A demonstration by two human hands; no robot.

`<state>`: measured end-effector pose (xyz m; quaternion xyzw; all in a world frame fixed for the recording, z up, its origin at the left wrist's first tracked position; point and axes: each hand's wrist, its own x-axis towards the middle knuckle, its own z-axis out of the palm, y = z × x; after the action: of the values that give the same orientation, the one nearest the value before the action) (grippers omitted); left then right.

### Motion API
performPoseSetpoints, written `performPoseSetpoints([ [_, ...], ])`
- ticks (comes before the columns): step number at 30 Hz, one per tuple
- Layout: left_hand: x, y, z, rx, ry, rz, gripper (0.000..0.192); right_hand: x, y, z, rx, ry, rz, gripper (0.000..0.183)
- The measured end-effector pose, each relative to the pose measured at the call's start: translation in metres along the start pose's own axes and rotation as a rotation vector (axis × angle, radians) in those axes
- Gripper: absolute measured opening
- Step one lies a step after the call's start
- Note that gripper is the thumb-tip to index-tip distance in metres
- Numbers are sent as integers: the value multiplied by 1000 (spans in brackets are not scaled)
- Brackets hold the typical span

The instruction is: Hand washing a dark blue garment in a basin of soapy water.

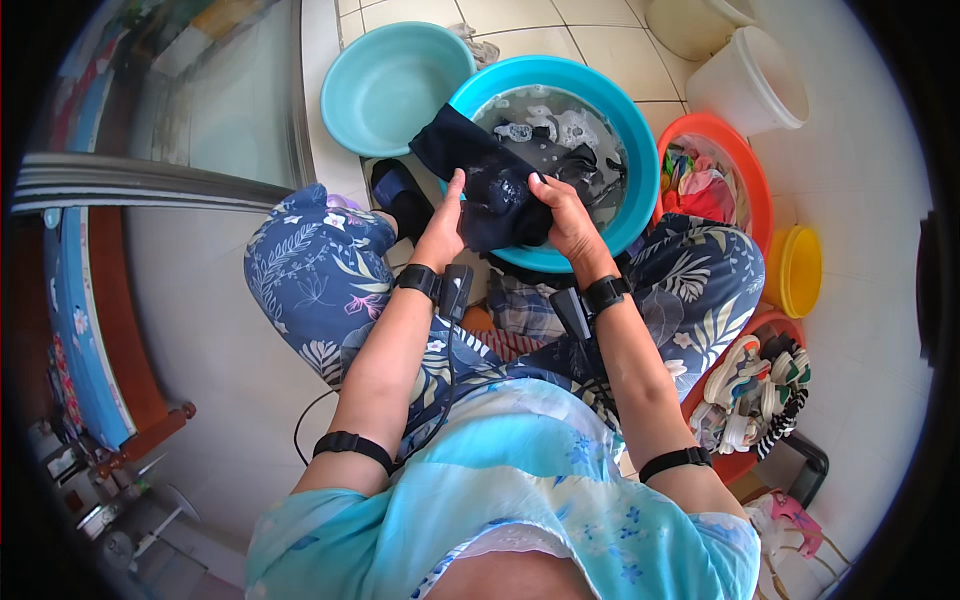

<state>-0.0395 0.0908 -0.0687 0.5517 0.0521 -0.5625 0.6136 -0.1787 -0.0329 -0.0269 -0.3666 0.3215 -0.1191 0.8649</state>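
A dark navy wet cloth garment (499, 176) is stretched between my hands above the near left rim of a turquoise plastic basin (640, 172). My left hand (444, 225) grips its left side with the thumb on top. My right hand (566, 217) pinches the right side, its thumb also uppermost. Some white suds cling to the cloth between the thumbs. One end of the garment hangs over the basin's left rim. Grey soapy water (517, 105) fills the basin, and dark fabric (577, 161) lies partly under the foam.
A pale teal basin (397, 90) stands at the left. Along the right wall are a white bucket (724, 86), an orange-red basin of coloured clothes (757, 180), a yellow bucket (799, 270) and a basin of shoes (742, 390). A glass sliding door frame (157, 180) borders the left.
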Motion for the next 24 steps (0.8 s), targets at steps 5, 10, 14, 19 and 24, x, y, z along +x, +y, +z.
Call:
performPoseSetpoints([
  [5, 10, 8, 20, -348, -161, 193, 59, 10, 4, 20, -601, 292, -153, 39],
  [10, -1, 16, 19, -215, -2, 120, 49, -4, 31, 70, -1371, 454, -658, 45],
  [14, 29, -25, 37, -577, -65, 207, 32, 28, 30, 60, -1548, 569, -686, 44],
  [19, 41, -30, 16, -554, -239, 167, 29, 37, 44, 53, -1621, 557, -673, 46],
  [24, 30, -27, 34, -516, 14, 117, 27, 33, 31, 55, -1623, 527, -699, 48],
])
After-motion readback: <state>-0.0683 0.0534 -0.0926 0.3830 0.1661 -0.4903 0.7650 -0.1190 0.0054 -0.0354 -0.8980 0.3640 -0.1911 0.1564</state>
